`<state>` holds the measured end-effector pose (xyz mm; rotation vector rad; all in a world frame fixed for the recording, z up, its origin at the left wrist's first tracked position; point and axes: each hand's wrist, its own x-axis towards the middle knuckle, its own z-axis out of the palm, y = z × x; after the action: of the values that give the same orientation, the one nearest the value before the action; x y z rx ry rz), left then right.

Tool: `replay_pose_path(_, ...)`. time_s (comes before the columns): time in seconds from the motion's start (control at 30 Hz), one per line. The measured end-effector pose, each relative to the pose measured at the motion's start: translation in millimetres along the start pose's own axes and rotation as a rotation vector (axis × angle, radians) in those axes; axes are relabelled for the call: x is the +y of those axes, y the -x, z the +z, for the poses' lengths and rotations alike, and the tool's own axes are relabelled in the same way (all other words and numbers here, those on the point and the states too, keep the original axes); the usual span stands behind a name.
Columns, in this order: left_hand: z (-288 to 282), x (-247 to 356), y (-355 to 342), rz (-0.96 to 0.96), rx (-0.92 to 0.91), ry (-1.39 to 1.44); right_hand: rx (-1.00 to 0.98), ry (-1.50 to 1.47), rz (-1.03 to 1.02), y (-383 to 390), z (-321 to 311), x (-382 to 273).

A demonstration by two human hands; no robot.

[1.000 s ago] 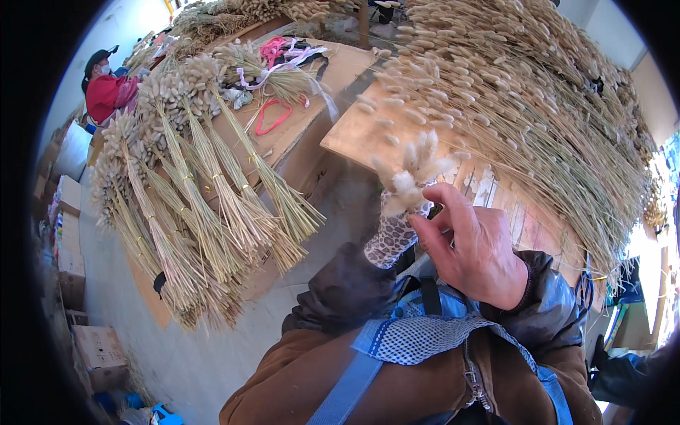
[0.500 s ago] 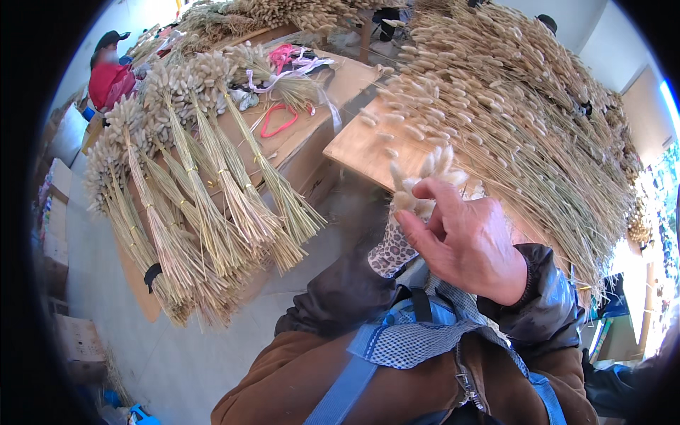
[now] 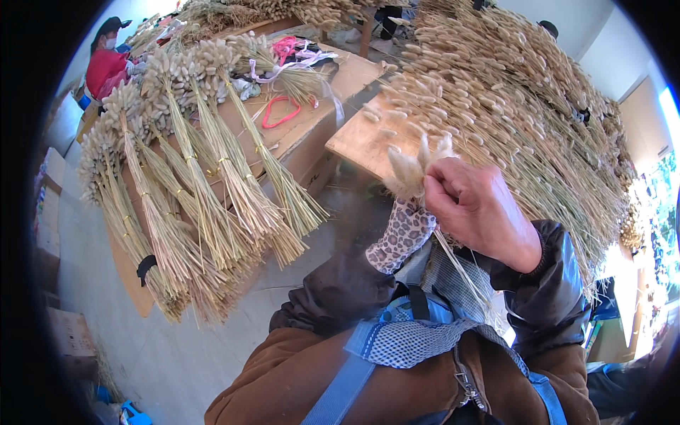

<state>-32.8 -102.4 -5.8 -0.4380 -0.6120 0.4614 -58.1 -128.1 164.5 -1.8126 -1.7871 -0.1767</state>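
A small bunch of fluffy, cream-coloured bunny-tail grass [image 3: 406,173] stands up at the top of my left hand [image 3: 404,230], which wears a leopard-print covering. That hand is closed around the bunch, though its fingers are mostly hidden behind the heads and my right hand. My bare right hand [image 3: 478,207] is closed, thumb and fingers pinched together against the right side of the heads, on bunny-tail grass. Pale stems [image 3: 464,269] slant down from below the two hands toward my lap.
Tied bunny-tail bundles [image 3: 202,170] lie on a cardboard-covered surface to the left. Pink and lilac ties [image 3: 287,60] lie behind them. A large heap of loose grass [image 3: 510,106] covers a wooden board [image 3: 354,145] on the right. Someone in red [image 3: 105,71] is at the far left.
My right hand has gone from a loosely curled pose with thumb and finger apart to a closed pinch beside the heads. Pale stems now show below the hands.
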Motion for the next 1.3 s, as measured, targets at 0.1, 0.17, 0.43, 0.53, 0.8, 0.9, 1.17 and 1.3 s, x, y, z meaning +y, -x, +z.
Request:
replay_pose_path(0.1, 3, 4, 1, -0.017, 0.018, -0.044, 0.012, 0.099, -0.083, -3, 5, 1)
replay_pose_path(0.17, 6, 10, 1, -0.037, 0.03, -0.095, -0.051, 0.258, -0.027, -2, 13, -5)
replay_pose_path(0.43, 20, 33, -5, -0.103, 0.1, -0.276, 0.087, 0.183, 0.187, 28, 19, -11)
replay_pose_path(0.53, 23, 38, -4, -0.136, 0.13, -0.324, 0.017, 0.183, 0.296, 34, 18, -6)
replay_pose_path(0.8, 31, 45, -8, -0.164, 0.151, -0.414, -0.042, 0.187, 0.234, 20, 28, -1)
replay_pose_path(0.9, 33, 49, -10, -0.167, 0.157, -0.455, -0.016, 0.238, 0.183, 17, 34, -2)
replay_pose_path(1.17, 47, 60, -4, -0.266, 0.244, -0.689, 0.019, 0.159, 0.078, 9, 49, -7)
replay_pose_path(1.3, 57, 72, 2, -0.391, 0.296, -0.894, 0.094, 0.197, -0.028, 24, 34, -8)
